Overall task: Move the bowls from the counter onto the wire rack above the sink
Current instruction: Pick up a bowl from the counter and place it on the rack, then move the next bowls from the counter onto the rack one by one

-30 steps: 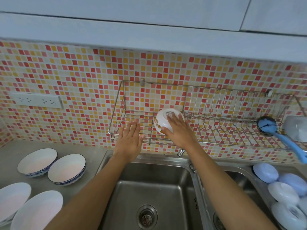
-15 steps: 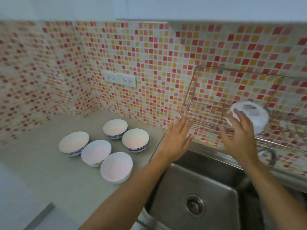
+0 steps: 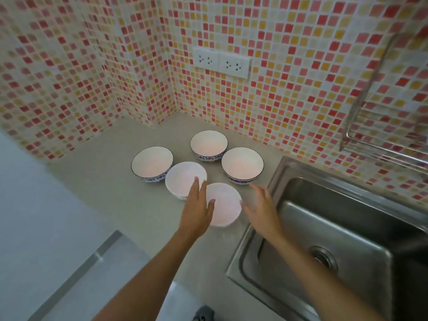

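Both your hands have left the wire rack [image 3: 379,144] & swung over to the bowls; view has turned left w/ them. Your left hand [image 3: 196,212] hangs fingers straight, released, over the left rim of the nearest bowl [image 3: 225,205]; can't tell if it touches. Your right hand [image 3: 261,209], blurred, is spread & holding nothing just right of that bowl. Five bowls sit upright on the grey surface [image 3: 104,193] left of the sink [image 3: 335,228], clustered near the tiled corner. Rack shows only at the right edge.
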`<state>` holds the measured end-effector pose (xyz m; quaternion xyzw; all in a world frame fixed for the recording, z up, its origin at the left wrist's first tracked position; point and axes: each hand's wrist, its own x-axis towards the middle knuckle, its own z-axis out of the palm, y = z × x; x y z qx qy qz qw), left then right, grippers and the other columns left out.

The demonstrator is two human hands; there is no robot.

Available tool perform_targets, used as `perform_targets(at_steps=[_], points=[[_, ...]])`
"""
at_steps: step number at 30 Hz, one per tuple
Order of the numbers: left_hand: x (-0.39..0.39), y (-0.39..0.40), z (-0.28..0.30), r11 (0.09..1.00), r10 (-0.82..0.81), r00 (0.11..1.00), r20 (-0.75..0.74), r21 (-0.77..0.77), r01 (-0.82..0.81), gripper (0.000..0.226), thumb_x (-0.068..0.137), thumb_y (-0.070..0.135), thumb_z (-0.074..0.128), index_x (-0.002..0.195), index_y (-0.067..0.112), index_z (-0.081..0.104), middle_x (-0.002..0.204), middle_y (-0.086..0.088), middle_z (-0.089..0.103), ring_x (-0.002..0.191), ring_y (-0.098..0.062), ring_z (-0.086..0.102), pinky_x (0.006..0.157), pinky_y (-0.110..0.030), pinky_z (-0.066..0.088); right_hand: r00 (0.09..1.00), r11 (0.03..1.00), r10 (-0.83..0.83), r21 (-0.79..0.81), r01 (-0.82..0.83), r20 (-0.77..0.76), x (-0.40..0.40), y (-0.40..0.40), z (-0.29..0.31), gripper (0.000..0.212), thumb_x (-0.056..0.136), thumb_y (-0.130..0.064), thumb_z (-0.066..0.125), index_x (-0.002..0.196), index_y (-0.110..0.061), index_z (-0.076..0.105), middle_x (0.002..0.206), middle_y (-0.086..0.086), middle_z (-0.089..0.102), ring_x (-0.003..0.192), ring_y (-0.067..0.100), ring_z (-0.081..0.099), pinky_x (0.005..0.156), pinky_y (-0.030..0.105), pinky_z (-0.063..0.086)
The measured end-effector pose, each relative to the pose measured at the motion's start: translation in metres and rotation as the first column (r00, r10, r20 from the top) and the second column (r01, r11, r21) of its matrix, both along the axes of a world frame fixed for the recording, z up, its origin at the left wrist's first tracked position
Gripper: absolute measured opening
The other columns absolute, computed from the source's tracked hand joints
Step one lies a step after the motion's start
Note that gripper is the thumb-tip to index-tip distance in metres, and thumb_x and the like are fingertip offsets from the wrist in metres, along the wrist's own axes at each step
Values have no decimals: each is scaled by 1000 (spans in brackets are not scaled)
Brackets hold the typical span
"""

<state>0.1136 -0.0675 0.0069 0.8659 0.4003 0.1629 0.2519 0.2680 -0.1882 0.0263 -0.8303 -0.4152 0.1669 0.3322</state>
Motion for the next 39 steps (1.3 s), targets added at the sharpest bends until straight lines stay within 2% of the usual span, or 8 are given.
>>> perform_targets(at_steps=[7, 10, 16, 18, 21, 28, 35, 39], points=[[-19, 3, -44, 988, -106, 994, -37, -118, 101, 63, 99, 34, 32, 149, 13, -1, 157, -4, -14, 145, -19, -4, 114, -25, 7, 910, 951, -287, -199, 235, -298, -38, 44, -43, 56, 90, -19, 59, 142, -9, 42, 138, 15, 52, 125, 33, 49, 100, 34, 41], [-20, 5, -44, 982, -138, 990, 22, -127, 140, 62, 99, 32, 33, 148, 15, -2, 157, -4, -13, 145, -18, -4, 112, -21, 5, 852, 925, -377, -197, 325, -363, -39, 46, -45, 50, 84, 0, 50, 132, -10, 54, 127, 13, 62, 117, 34, 55, 93, 33, 46], [-12, 0, -30, 969, -195, 968, 160, -120, 215, 65, 98, 35, 35, 149, 18, -2, 158, 2, -5, 143, -6, -3, 108, -6, -1, 728, 877, -450, -102, 470, -518, -34, 28, -43, 47, 79, 2, 47, 121, -12, 62, 105, 5, 62, 102, 30, 59, 78, 42, 57], [-2, -4, -21, 964, -201, 962, 185, -139, 228, 67, 97, 37, 37, 149, 17, 0, 158, 2, 1, 142, -6, 4, 114, -16, 9, 620, 834, -457, -63, 549, -637, -32, 15, -35, 48, 83, 3, 44, 125, -15, 59, 110, 7, 60, 105, 33, 58, 69, 47, 61], [20, -19, -7, 943, -236, 950, 206, -188, 275, 65, 97, 40, 35, 149, 17, 5, 157, -3, 14, 141, -20, 24, 110, -30, 26, 527, 781, -433, -12, 624, -731, -24, -14, -18, 45, 89, 5, 42, 127, -16, 52, 116, 8, 55, 108, 33, 56, 57, 34, 60], [71, -77, 12, 849, -411, 867, 282, -227, 477, 61, 95, 51, 33, 147, 27, 13, 153, 3, 24, 133, -21, 37, 109, -37, 36, 365, 688, -420, -30, 725, -831, 2, -105, 0, 46, 86, 0, 45, 128, -18, 44, 129, 9, 48, 109, 33, 53, 72, 50, 60], [104, -158, -7, 728, -602, 779, 177, -280, 626, 61, 94, 56, 27, 148, 31, 13, 155, 7, 22, 139, -18, 28, 113, -40, 26, 199, 509, -464, -77, 857, -863, 21, -211, -6, 57, 85, -7, 54, 136, -26, 41, 134, 9, 46, 115, 40, 52, 66, 51, 60], [98, -185, -36, 721, -674, 738, -42, -255, 644, 67, 93, 58, 21, 148, 20, 19, 156, 1, 20, 142, -16, 22, 111, -25, 15, 147, 431, -505, -101, 897, -850, 27, -266, -13, 65, 85, 0, 57, 141, -26, 38, 133, 6, 43, 112, 38, 49, 68, 54, 59]])
